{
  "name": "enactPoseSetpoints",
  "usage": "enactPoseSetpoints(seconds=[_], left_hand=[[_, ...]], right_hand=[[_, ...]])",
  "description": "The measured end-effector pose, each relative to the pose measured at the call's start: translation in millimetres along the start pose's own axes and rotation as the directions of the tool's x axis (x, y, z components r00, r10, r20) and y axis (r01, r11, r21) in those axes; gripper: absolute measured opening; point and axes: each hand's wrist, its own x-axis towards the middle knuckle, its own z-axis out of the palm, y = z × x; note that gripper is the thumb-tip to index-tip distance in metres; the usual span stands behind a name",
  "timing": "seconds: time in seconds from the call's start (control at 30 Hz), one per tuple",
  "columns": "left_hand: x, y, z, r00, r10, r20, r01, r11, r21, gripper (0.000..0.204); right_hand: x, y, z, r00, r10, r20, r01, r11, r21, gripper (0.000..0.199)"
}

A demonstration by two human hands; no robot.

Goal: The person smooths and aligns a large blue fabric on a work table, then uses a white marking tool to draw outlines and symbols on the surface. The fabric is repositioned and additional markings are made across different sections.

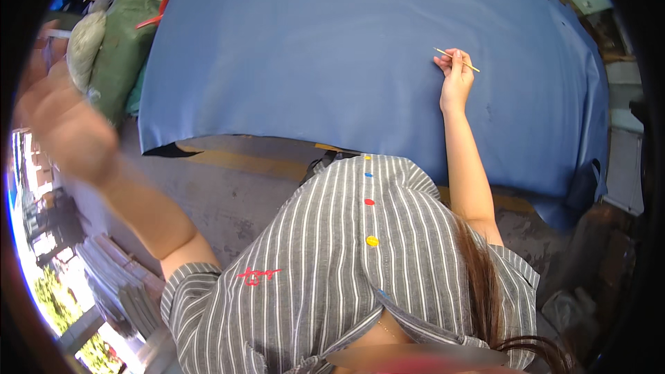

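A large blue cloth [332, 55] covers the table in front of me. My right hand [456, 77] rests on the cloth at the right and pinches a thin yellow stick [458, 60] between its fingers. My left hand [59, 121] is raised far out to the left, away from the table. It is blurred, and whether it holds anything cannot be made out. My grey striped shirt [346, 263] with coloured buttons fills the lower middle.
Green and pale stuffed sacks [114, 48] are piled at the table's left end. The cloth's near edge [228, 140] hangs over a grey floor with a yellow line. Dark clutter stands at the lower right [596, 256]. A bright outdoor view lies at the far left.
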Motion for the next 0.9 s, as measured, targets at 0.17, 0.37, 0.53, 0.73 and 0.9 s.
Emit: enactPoseSetpoints(seconds=[0.17,0.37,0.53,0.73,0.9], left_hand=[[-132.1,-193.7,2.8,0.640,-0.769,0.004,0.731,0.610,0.308,0.058],[-225.8,-262.1,25.4,0.649,-0.741,-0.173,0.324,0.064,0.944,0.071],[-227.8,-266.4,22.1,0.665,-0.735,-0.136,0.297,0.093,0.950,0.073],[-227.0,-264.1,19.3,0.665,-0.738,-0.116,0.295,0.117,0.948,0.074],[-226.0,-265.2,18.6,0.671,-0.732,-0.114,0.289,0.118,0.950,0.074]], right_hand=[[-9.1,-7.6,-56.6,0.990,-0.120,-0.078,0.091,0.947,-0.308,0.038],[-7.6,-13.9,-53.1,0.967,-0.256,0.002,0.190,0.715,-0.672,0.041],[-7.4,-21.1,-39.7,0.955,-0.297,0.019,0.225,0.679,-0.699,0.037],[-21.1,-12.2,-28.2,0.943,-0.272,0.191,0.328,0.668,-0.668,0.036],[-50.6,-14.5,-29.4,0.882,-0.299,0.365,0.471,0.594,-0.652,0.033]])
